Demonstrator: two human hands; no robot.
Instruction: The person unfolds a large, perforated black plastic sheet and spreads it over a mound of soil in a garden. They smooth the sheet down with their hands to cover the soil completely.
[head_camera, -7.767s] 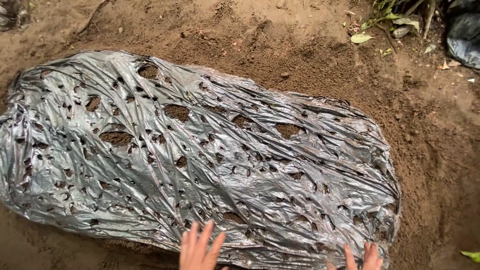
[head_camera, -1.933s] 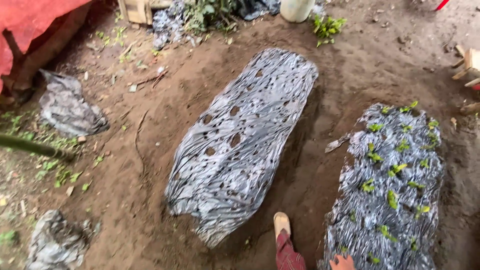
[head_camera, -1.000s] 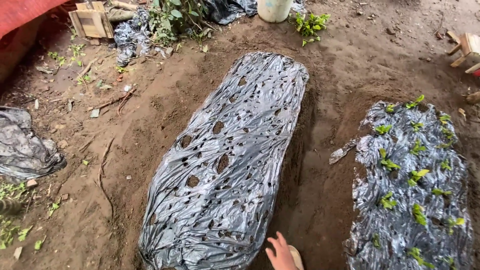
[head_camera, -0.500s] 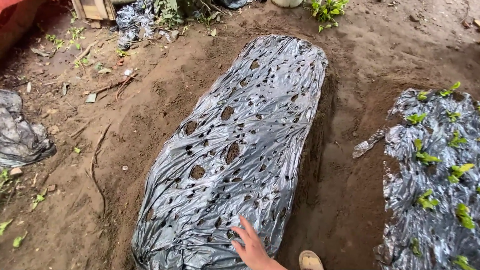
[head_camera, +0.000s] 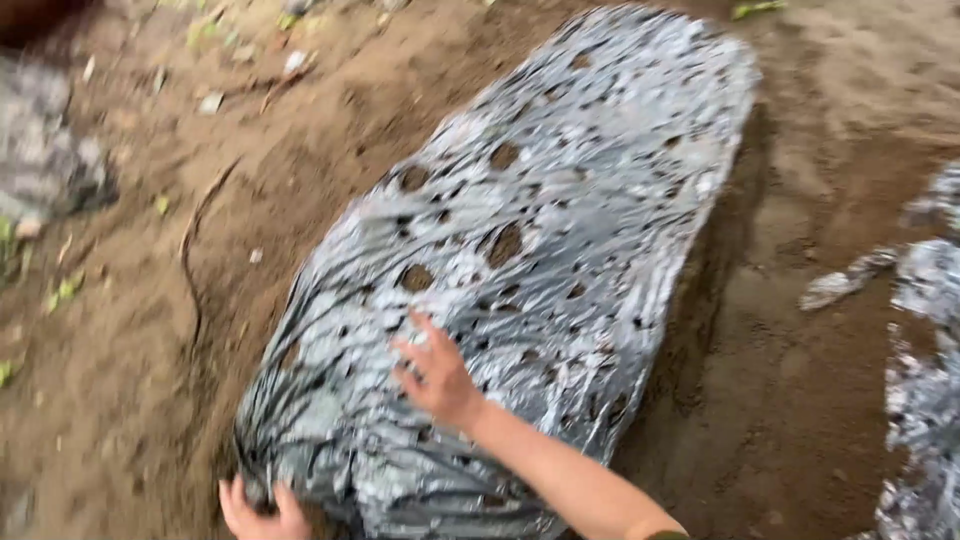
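Left hand (head_camera: 262, 512), bottom edge of view: fingers curled onto the near end of the silver plastic sheet (head_camera: 540, 260), gripping its gathered edge where it meets the soil; partly cut off by the frame.

Right hand (head_camera: 432, 372), just beyond: fingers spread and released, palm pressed flat on the sheet, holding nothing.

Silver plastic sheet: one, crinkled, draped over a raised mound of earth, stretching from the near hands toward the top right. Punched holes showing dark soil: many, blurred; about eight larger ones countable, exact total not tellable.

Handling note, as judgement: best smoothed with the flat palm moving outward while the near edge is kept taut and pushed down against the soil; gentle pressure advisable near the holes, where thin film would likely tear.

Second silver covering (head_camera: 925, 400), right edge: one, well apart across a bare furrow.

Crumpled grey plastic heap (head_camera: 45, 165), far left: one.

Brown soil (head_camera: 120, 380) around all.
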